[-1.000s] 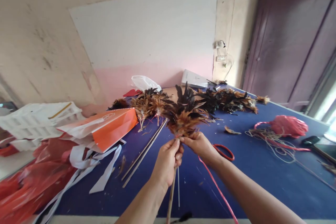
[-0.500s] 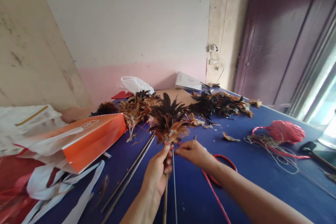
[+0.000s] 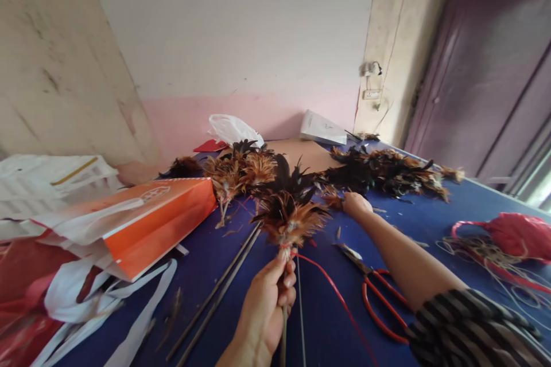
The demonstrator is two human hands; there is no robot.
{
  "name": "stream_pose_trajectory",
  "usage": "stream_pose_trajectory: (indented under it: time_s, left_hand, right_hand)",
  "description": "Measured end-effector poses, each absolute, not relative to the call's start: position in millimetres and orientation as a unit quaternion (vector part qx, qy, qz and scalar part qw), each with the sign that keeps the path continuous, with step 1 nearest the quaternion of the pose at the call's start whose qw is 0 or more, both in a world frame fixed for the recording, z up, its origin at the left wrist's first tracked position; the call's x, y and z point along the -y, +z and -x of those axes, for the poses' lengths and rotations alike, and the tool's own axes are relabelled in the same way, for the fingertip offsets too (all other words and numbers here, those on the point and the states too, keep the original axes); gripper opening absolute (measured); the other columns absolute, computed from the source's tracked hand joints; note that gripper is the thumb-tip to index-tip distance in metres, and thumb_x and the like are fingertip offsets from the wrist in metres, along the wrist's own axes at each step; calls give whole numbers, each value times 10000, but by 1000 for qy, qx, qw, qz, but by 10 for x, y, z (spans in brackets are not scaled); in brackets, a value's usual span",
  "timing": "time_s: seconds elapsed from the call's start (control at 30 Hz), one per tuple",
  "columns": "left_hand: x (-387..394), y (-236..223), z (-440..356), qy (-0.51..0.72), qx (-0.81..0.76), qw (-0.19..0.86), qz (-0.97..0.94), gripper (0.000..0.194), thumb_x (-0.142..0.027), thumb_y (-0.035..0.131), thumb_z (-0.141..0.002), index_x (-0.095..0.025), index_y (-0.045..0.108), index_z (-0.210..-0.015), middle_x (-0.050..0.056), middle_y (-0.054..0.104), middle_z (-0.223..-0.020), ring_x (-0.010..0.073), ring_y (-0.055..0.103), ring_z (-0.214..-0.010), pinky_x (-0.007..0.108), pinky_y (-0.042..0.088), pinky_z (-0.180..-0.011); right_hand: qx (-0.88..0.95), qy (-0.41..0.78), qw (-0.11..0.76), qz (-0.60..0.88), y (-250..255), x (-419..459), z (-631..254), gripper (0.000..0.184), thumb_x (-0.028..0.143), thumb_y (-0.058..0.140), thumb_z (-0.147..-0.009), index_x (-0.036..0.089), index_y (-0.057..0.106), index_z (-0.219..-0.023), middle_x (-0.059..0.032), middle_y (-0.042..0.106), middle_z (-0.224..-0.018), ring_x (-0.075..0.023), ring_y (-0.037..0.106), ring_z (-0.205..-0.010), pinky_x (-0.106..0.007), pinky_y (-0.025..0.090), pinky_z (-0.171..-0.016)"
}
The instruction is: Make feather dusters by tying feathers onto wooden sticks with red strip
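Note:
My left hand (image 3: pixel 267 305) is closed round a thin stick just below a bunch of brown and black feathers (image 3: pixel 289 211) bound to its tip. A red string (image 3: pixel 331 287) trails from the binding across the blue table (image 3: pixel 434 223). My right hand (image 3: pixel 356 205) reaches forward over the table, its fingers curled among loose feathers at the edge of a long feather pile (image 3: pixel 387 172). What those fingers hold, if anything, is hidden.
Red-handled scissors (image 3: pixel 379 298) lie under my right forearm. Two thin sticks (image 3: pixel 219 292) lie left of the hand. An orange paper bag (image 3: pixel 159 223), white and red plastic clutter sit at left. A second feather heap (image 3: pixel 239 169) lies behind. A red plastic bundle (image 3: pixel 520 235) with tangled twine lies at right.
My right hand let go of the string by the binding and reached forward to the loose feathers. The left hand kept its hold on the stick. The scissors came into view.

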State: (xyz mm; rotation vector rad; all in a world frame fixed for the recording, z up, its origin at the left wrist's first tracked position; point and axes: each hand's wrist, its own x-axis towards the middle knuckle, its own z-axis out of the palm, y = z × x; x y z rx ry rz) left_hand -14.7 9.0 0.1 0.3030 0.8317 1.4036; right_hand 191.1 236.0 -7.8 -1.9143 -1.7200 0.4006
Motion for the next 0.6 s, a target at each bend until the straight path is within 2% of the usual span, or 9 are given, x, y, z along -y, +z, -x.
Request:
stream_pose_trajectory:
  time_s: [0.1, 0.17, 0.23, 0.33, 0.43, 0.5, 0.6]
  left_hand:
    - [-90, -5, 141, 629, -370, 672, -124, 105, -147, 520, -826, -78, 598, -819, -1, 464, -659, -3, 351, -421, 94, 194, -307]
    - [-88, -11, 137, 630, -371, 672, -118, 98, -147, 528, -821, -78, 598, -819, 1, 469, -660, -2, 353, -422, 95, 195, -306]
    - [-87, -20, 134, 630, -371, 672, -119, 93, -151, 545, -811, -76, 600, -813, 2, 472, -659, -1, 352, -422, 96, 196, -304]
    - [-85, -28, 131, 631, -362, 674, -126, 87, -152, 565, -797, -78, 609, -814, 1, 474, -649, 2, 363, -422, 95, 209, -306]
    - [-75, -29, 116, 627, -357, 679, -135, 90, -168, 585, -784, -83, 612, -786, 7, 491, -637, 5, 376, -419, 94, 212, -306]
    - [-61, -32, 94, 626, -351, 681, -145, 98, -179, 592, -777, -84, 607, -760, 15, 511, -632, 10, 383, -417, 96, 205, -304]
    - [-31, -41, 50, 625, -346, 680, -166, 82, -167, 601, -757, -86, 601, -746, 27, 539, -631, 16, 389, -418, 97, 205, -307]
  right_hand:
    - [609, 183, 286, 717, -112, -2302, -1857, 103, 33, 577, -610, 81, 662, -646, -234, 643, -905, -349, 565, -983, -426, 411, -811]
    - [597, 223, 315, 703, -59, -2201, -1879, 47, 67, 605, -608, 97, 630, -581, -215, 653, -831, -340, 584, -936, -404, 437, -764]
    - [589, 278, 356, 670, 56, -2044, -1921, 50, 135, 621, -635, 119, 615, -588, -163, 660, -755, -282, 620, -830, -344, 468, -684]
    - [576, 359, 428, 597, 285, -1669, -1942, 122, 272, 592, -713, 152, 617, -717, -86, 659, -754, -164, 617, -662, -264, 476, -585]
    - [544, 491, 505, 455, 442, -1157, -1812, 220, 361, 653, -669, 164, 617, -760, -40, 628, -715, -115, 557, -564, -240, 445, -522]
    - [517, 582, 511, 363, 455, -820, -1640, 255, 357, 723, -603, 152, 623, -716, -7, 588, -620, -90, 502, -505, -217, 390, -474]
    - [525, 617, 490, 324, 368, -470, -1357, 222, 341, 720, -618, 144, 622, -649, 20, 565, -543, -65, 449, -456, -203, 342, -460]
